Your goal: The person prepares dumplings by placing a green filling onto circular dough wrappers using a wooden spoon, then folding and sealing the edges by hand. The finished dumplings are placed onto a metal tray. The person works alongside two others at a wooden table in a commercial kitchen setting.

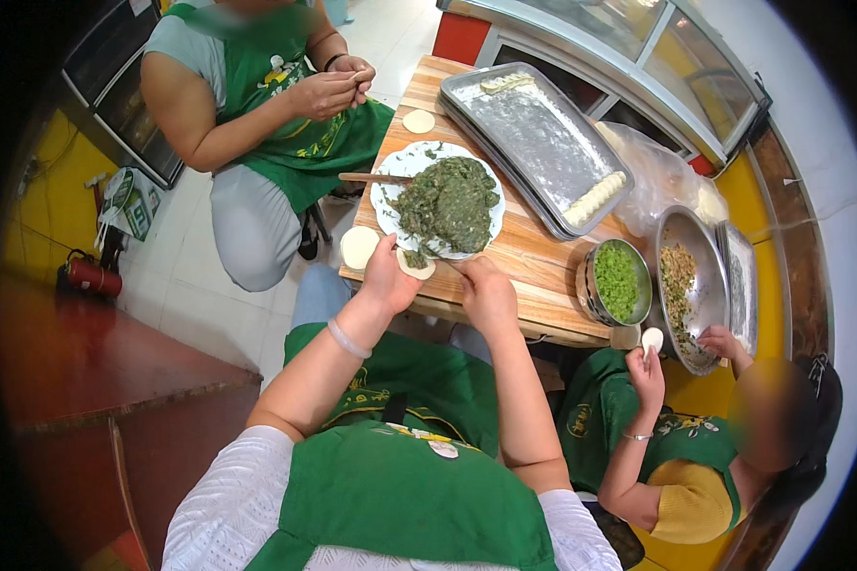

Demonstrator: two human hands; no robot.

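Observation:
Over the near edge of the wooden table, my left hand [391,278] holds a round dough wrapper [417,270] with a dab of green filling on it. My right hand [489,292] grips a thin filling stick or spatula [451,265], whose tip reaches toward the wrapper and the plate rim. Just beyond both hands is a scalloped white plate [383,201] heaped with dark green chopped filling [457,200]. A second wooden stick [375,178] rests in that heap, its handle past the left rim. Left of my left hand lies a stack of round wrappers [359,247].
Stacked metal trays [521,135] on the wooden table [535,275] hold floured dumplings [595,198]. To the right stand a bowl of chopped greens [616,280] and a large steel bowl [710,285]. One co-worker's hands [336,89] pinch dough at left; another person's hand [646,375] holds a wrapper.

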